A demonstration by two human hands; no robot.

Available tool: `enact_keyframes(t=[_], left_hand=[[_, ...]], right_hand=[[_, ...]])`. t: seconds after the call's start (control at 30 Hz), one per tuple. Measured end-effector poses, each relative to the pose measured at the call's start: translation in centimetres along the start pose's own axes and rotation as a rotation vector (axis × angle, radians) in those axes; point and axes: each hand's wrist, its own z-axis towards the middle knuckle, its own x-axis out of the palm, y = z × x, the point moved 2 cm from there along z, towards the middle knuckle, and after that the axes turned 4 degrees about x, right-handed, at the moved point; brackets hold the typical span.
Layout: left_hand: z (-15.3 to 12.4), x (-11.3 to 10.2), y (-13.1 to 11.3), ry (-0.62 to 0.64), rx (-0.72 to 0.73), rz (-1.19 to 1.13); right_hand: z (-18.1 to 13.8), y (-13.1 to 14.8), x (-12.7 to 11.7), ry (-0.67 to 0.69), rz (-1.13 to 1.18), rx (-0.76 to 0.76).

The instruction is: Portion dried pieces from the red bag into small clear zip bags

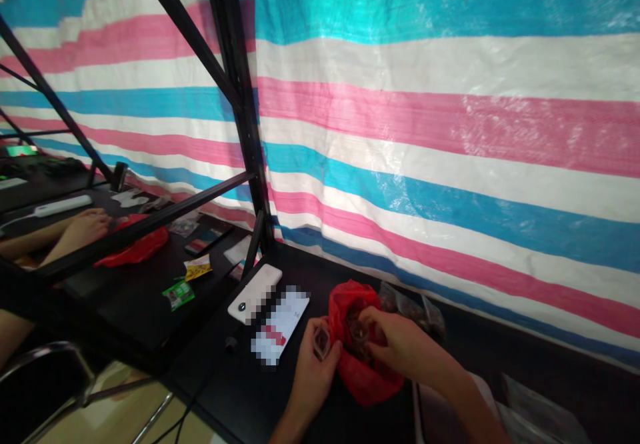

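Note:
A red plastic bag stands on the black table with its mouth open, and small brown pieces show inside. My left hand is at the bag's left edge, its fingers closed round a small clear plastic bag whose mouth gapes open. My right hand reaches into the red bag from the right, fingers bent among the brown pieces. What those fingertips hold, if anything, is too small to make out. Just behind the red bag lie clear bags with brown contents.
Left of my hands are a white power bank and a partly blurred white pack. Clear plastic bags lie at the right. Black frame posts divide off another table, where a person's hands rest near a red bag.

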Motion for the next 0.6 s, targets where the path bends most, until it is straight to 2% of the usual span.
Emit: enact_keyframes(t=[0.13, 0.27, 0.43, 0.6], left_hand=[[-0.4, -0.1, 0.6, -0.043, 0.056, 0.214], [-0.9, 0.0, 1.8, -0.028, 0.146, 0.231], [-1.3, 0.2, 1.8, 0.048, 0.274, 0.285], [-1.3, 0.2, 1.2, 0.04, 0.256, 0.269]], right_hand=[[-1.0, 2.3, -1.1, -0.028, 0.069, -0.082], [-1.3, 4.4, 0.4, -0.019, -0.019, -0.181], [-1.0, 4.8, 2.7, -0.024, -0.231, -0.221], [-0.9, 4.8, 2.8, -0.056, -0.314, -0.288]])
